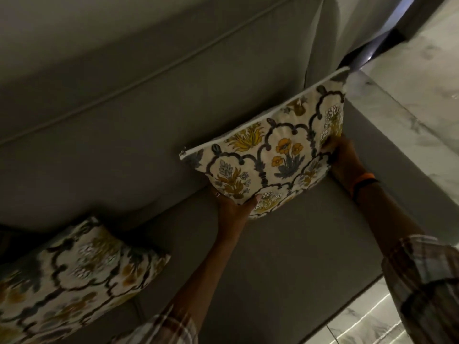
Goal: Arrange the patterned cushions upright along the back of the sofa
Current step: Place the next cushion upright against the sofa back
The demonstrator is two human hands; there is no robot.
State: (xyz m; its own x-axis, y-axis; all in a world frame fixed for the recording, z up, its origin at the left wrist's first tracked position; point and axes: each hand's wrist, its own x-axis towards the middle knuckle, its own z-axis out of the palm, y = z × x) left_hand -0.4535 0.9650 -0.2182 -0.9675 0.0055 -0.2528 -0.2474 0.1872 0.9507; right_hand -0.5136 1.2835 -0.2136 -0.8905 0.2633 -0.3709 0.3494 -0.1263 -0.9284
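Note:
A cream cushion (273,150) with yellow flowers and dark scalloped lines stands upright against the grey sofa back (149,95), near the sofa's right end. My left hand (233,204) grips its lower left corner, thumb on the front. My right hand (342,157) holds its right edge, with an orange band on the wrist. A second cushion (74,274) of the same pattern lies at the lower left on the seat (285,256), leaning toward the sofa back.
The sofa's right armrest (387,150) runs beside the held cushion. Beyond it lies pale marble floor (422,70), also seen at the lower right. A dark object (367,50) stands by the sofa's far corner.

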